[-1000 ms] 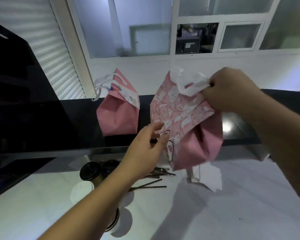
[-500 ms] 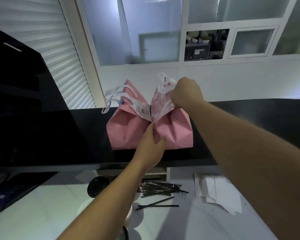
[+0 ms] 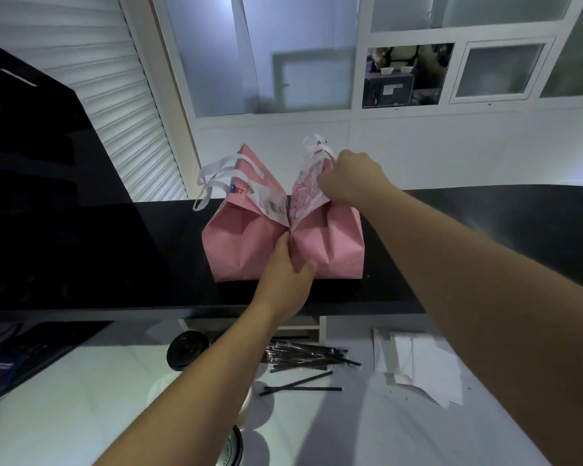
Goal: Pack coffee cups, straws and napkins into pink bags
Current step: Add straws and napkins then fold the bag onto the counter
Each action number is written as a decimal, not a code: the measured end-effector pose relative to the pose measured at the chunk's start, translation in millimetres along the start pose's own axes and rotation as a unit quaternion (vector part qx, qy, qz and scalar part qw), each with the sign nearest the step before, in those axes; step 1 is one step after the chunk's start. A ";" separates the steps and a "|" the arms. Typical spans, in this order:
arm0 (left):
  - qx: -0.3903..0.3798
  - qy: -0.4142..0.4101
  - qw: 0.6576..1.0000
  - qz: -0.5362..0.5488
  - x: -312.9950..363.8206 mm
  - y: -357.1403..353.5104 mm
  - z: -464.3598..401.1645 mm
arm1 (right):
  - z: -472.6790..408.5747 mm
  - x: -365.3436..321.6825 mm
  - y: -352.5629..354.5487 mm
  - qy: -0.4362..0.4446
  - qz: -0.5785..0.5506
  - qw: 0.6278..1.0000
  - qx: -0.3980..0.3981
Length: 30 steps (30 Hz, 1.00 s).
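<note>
Black counter (image 3: 485,230), pink bag (image 3: 334,243) top pinched in right hand (image 3: 350,178) fingers

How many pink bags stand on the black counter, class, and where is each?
2. The left pink bag stands untouched, white handles drooping left. The right pink bag stands against it, gripped at its top by the right hand, with the left hand at its lower front. None seems hidden.
</note>
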State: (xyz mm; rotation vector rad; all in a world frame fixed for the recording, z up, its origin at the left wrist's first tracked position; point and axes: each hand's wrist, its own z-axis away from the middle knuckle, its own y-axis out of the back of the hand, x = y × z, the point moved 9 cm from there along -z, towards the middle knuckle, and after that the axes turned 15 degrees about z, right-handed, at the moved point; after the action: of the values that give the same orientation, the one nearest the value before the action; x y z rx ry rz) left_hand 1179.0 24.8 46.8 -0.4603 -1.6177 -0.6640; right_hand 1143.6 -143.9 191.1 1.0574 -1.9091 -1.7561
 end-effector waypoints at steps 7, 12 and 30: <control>0.008 -0.021 0.995 -0.100 13.9 -13.2 40.9 | 97.9 7.4 3.3 0.082 0.006 0.997 0.007; -0.016 -0.050 0.988 -0.143 12.8 -40.6 80.6 | 159.1 68.3 -27.7 0.068 -0.011 0.998 -0.003; -0.222 -0.160 0.905 -0.326 -22.6 -176.1 176.0 | 353.1 235.3 -77.5 -0.202 0.074 0.977 -0.019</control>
State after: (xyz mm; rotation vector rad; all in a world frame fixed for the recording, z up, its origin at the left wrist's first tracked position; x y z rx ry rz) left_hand 937.5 8.8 -15.5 -0.3574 -1.9456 -1.5496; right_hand 766.8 -59.1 -0.8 0.5554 -2.1086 -2.0255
